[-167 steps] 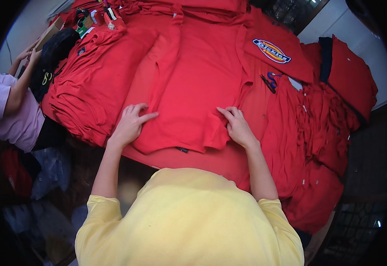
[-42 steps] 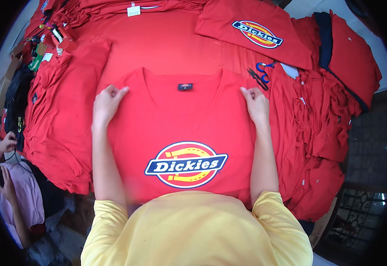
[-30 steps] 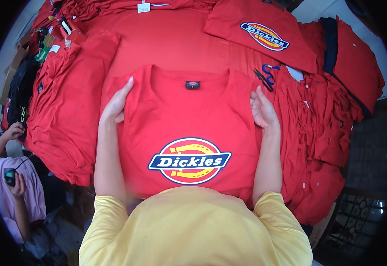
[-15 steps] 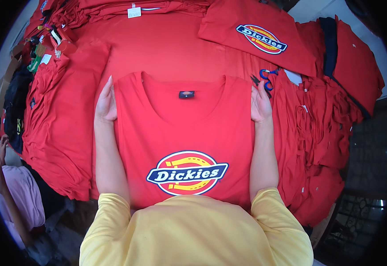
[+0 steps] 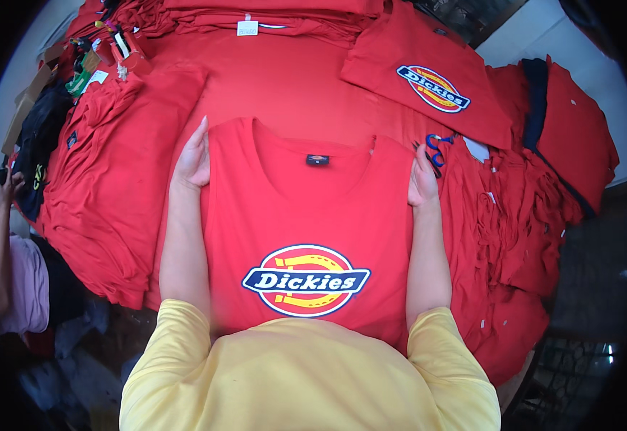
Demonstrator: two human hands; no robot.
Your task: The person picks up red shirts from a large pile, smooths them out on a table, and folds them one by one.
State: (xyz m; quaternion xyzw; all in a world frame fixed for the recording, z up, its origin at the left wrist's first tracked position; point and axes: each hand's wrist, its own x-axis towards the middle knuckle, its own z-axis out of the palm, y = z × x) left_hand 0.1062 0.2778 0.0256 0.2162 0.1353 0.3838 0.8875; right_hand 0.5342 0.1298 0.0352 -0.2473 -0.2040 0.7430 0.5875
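Observation:
A folded red T-shirt [image 5: 306, 215] with an oval yellow, red and blue chest print lies face up in front of me on a table covered in red cloth. My left hand [image 5: 193, 156] presses flat against the shirt's left edge near the shoulder, fingers together. My right hand [image 5: 422, 177] lies along the right edge in the same way. Neither hand grips anything. Both forearms run down the shirt's sides to my yellow sleeves.
A stack of red shirts [image 5: 116, 179] lies at the left and a loose heap [image 5: 514, 223] at the right. Another folded printed shirt [image 5: 428, 86] sits at the back right, blue-handled scissors [image 5: 435, 147] beside it. A person in a pink top [image 5: 8, 266] stands at far left.
The shirt was turned print side up and folded narrower. Both my hands slid from its shoulders to its side edges and moved inward, straightening them.

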